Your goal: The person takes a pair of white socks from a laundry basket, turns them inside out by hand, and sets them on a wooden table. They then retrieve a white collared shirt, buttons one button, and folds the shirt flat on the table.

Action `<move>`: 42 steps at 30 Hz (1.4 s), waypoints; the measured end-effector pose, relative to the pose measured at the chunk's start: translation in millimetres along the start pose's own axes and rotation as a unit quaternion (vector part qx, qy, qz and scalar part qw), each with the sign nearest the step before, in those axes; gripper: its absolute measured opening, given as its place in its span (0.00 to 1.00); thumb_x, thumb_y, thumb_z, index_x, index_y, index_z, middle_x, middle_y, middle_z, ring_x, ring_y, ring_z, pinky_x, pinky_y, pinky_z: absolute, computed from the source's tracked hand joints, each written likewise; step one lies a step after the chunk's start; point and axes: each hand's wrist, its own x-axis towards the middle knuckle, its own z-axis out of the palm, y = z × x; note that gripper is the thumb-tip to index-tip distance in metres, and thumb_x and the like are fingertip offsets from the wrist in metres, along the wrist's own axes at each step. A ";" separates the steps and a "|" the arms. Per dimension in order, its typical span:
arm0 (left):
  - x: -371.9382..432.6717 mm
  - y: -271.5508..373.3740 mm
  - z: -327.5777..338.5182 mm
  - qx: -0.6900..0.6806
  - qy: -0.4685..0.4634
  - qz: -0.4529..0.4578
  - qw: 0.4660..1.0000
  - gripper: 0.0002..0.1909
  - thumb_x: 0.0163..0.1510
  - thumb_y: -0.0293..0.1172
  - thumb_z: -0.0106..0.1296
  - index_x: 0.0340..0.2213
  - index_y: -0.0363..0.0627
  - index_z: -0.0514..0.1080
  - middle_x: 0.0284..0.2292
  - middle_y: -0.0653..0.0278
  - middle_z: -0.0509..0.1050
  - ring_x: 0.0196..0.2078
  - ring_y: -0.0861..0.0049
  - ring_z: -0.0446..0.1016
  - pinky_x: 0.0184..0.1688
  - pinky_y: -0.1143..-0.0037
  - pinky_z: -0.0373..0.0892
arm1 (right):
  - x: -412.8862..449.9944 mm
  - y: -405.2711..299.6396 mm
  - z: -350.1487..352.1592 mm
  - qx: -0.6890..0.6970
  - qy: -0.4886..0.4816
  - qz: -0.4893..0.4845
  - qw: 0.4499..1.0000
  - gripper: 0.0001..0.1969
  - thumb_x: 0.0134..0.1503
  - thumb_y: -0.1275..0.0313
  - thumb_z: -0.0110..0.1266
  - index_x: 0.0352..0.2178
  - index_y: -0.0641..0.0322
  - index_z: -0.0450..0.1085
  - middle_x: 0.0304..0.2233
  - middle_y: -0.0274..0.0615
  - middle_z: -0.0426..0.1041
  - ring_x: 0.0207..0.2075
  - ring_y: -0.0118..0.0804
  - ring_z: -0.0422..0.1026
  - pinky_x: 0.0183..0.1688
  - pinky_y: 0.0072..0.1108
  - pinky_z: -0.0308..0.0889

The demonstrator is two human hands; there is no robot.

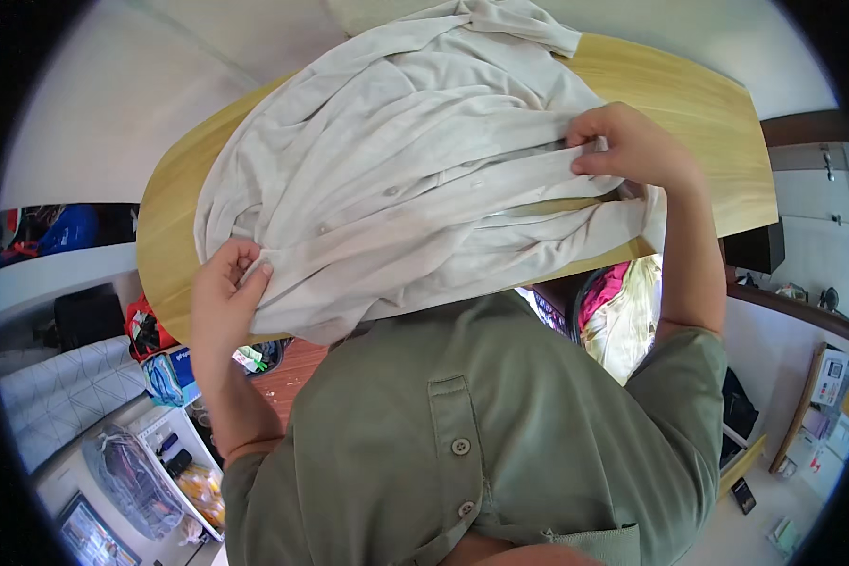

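A white button-front shirt (396, 156) lies creased across a light wooden tabletop (686, 127). Its button placket runs slantwise between my two hands. At the lower left, my left hand (230, 290) pinches the end of the placket edge between thumb and fingers. My right hand (622, 152) grips the cloth at the other end of the placket, on the right. A sleeve-like fold passes under my right wrist near the table's front edge. Part of the shirt hangs over that edge towards me, and its far end is bunched at the back.
Below the table on the right stands a container with satin-like yellow and pink cloth (619, 318). At left are a red bag (145, 329), a blue box (180, 364) and a white shelf unit (177, 453) with bagged items. A wall (113, 106) stands behind the table.
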 end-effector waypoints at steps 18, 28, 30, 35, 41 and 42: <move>125.8 165.9 167.4 0.084 -0.242 0.439 0.861 0.07 0.42 0.22 0.47 0.28 0.35 0.68 0.26 0.58 0.70 0.29 0.73 0.69 0.32 0.79 0.64 | -25.8 62.6 35.6 0.310 0.247 -0.016 0.918 0.04 0.41 0.76 0.49 0.22 0.66 0.66 0.15 0.25 0.59 0.17 0.15 0.56 0.18 0.11 0.52; 148.2 144.6 233.9 0.152 -0.125 0.454 0.869 0.06 0.42 0.27 0.49 0.25 0.40 0.69 0.24 0.60 0.68 0.25 0.69 0.68 0.27 0.75 0.64 | -35.2 63.2 54.8 0.346 0.282 -0.033 0.894 0.06 0.38 0.78 0.46 0.22 0.66 0.66 0.16 0.26 0.58 0.18 0.16 0.54 0.19 0.12 0.49; 151.5 143.6 232.6 0.155 -0.139 0.458 0.864 0.05 0.42 0.27 0.49 0.24 0.41 0.69 0.24 0.61 0.68 0.25 0.69 0.68 0.27 0.75 0.64 | -34.0 65.5 55.3 0.351 0.279 -0.036 0.893 0.06 0.39 0.78 0.45 0.22 0.66 0.65 0.16 0.26 0.58 0.18 0.16 0.54 0.18 0.11 0.49; 152.7 142.2 236.8 0.150 -0.134 0.470 0.859 0.04 0.42 0.28 0.49 0.23 0.41 0.69 0.23 0.62 0.67 0.25 0.69 0.68 0.26 0.75 0.64 | -31.2 66.9 56.2 0.368 0.279 -0.035 0.886 0.05 0.40 0.77 0.44 0.23 0.65 0.65 0.14 0.24 0.58 0.16 0.14 0.55 0.16 0.11 0.50; 151.4 143.6 241.4 0.263 -0.082 0.499 0.822 0.05 0.42 0.29 0.48 0.23 0.42 0.69 0.24 0.61 0.68 0.26 0.67 0.69 0.26 0.72 0.64 | -28.5 48.6 51.5 0.362 0.307 0.065 0.878 0.05 0.41 0.76 0.45 0.24 0.65 0.64 0.15 0.25 0.59 0.14 0.15 0.55 0.15 0.11 0.50; 151.5 144.5 241.0 0.298 -0.072 0.501 0.810 0.05 0.42 0.29 0.48 0.24 0.41 0.69 0.24 0.59 0.68 0.26 0.66 0.68 0.26 0.71 0.64 | -27.0 46.9 53.1 0.360 0.307 0.065 0.878 0.05 0.41 0.76 0.45 0.24 0.65 0.64 0.15 0.25 0.59 0.14 0.15 0.55 0.15 0.11 0.50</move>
